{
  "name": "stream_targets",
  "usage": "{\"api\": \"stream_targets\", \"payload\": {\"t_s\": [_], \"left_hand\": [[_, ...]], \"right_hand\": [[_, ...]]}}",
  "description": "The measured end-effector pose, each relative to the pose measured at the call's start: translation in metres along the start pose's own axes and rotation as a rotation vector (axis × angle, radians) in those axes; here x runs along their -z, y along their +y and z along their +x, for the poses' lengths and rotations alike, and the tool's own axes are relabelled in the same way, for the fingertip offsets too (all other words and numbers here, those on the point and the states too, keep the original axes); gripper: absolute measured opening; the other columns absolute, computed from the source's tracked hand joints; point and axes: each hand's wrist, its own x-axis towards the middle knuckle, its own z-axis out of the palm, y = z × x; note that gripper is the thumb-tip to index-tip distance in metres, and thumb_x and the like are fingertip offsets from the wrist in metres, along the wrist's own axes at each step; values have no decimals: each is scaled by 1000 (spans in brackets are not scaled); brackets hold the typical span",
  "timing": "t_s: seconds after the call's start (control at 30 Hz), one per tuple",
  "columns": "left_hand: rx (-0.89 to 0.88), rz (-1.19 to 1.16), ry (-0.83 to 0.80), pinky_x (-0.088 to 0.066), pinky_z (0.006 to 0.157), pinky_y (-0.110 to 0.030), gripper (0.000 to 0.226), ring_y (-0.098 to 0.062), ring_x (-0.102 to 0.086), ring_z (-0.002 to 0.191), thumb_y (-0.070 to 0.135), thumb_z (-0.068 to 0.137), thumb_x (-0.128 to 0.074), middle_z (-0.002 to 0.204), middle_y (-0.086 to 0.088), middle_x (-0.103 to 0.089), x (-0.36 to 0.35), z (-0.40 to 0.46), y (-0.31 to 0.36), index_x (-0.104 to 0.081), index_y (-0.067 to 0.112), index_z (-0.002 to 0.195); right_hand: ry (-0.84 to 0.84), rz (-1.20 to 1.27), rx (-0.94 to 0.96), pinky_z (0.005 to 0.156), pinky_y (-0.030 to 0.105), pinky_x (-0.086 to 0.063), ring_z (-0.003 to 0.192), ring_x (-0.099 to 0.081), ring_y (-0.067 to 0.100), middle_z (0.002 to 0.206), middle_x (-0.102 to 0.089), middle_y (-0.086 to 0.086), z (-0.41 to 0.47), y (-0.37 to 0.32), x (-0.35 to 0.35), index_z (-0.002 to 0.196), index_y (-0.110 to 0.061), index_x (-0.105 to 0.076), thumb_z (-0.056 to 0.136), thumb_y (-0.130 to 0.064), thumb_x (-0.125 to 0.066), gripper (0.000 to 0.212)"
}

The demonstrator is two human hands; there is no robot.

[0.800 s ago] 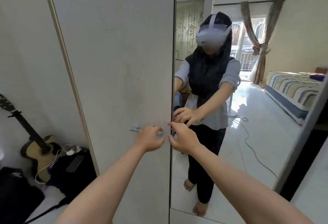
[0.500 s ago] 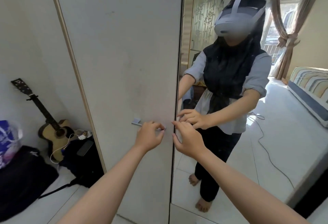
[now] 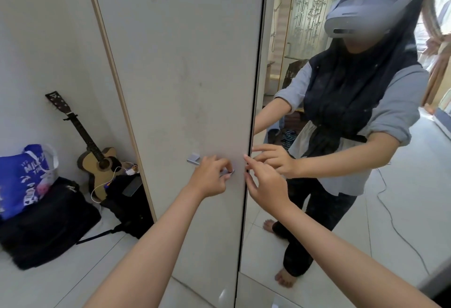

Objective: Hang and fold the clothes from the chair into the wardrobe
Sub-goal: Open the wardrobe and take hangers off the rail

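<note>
Two wardrobe doors meet at centre frame in the head view: a plain white door (image 3: 175, 88) on the left and a mirrored door (image 3: 317, 210) on the right. The left hand (image 3: 210, 178) curls its fingers round the metal handle (image 3: 194, 157), pinching it. The right hand (image 3: 266, 185) is spread, fingertips at the mirrored door's edge. No clothes are in either hand; in the reflection some seem to lie on a chair (image 3: 289, 134) behind the person. Opening goes best by pulling the handle straight back while the right fingertips hook the mirror edge rather than smear the glass. Lower left: one guitar (image 3: 97, 159), one blue bag (image 3: 24, 176), two black bags.
</note>
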Motion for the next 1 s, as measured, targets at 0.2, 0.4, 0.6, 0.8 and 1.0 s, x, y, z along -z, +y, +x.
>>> {"api": "stream_targets", "payload": {"t_s": [0.2,0.4,0.6,0.8,1.0], "left_hand": [[-74,33,-41,-41,84,-32,17,-27,-53,95,15,80,-61,96,-8,-59,8,0,-1,-61,20,96],[-126,-82,15,-46,83,-41,14,-26,-51,94,16,80,-64,92,-3,-55,13,-37,-26,-62,21,93],[-100,-216,42,-41,89,-32,13,-18,-47,102,20,84,-65,97,1,-54,29,-78,-39,-65,21,97],[-73,-333,67,-42,96,-31,8,-14,-52,105,28,81,-68,99,5,-58,41,-112,-55,-64,31,88],[36,-403,128,-33,88,-11,10,-4,-51,102,31,80,-71,97,12,-56,66,-161,-70,-68,25,87]], "right_hand": [[44,24,-3,60,21,-51,75,-68,15,96,-73,2,2,-1,1,121,-7,-64,77,-7,-76,46],[71,84,86,77,23,-56,88,-69,14,104,-72,6,-4,-26,-2,115,-6,-65,77,-2,-76,39],[43,190,18,74,31,-59,81,-70,18,107,-71,9,-19,-61,-1,132,-12,-54,84,-6,-70,51],[41,197,-4,65,37,-58,71,-67,20,84,-71,6,-29,-100,-2,138,-20,-44,88,-21,-61,53],[50,266,126,80,32,-57,87,-70,18,105,-72,6,-36,-150,-11,135,-11,-50,84,-12,-71,56]]}}
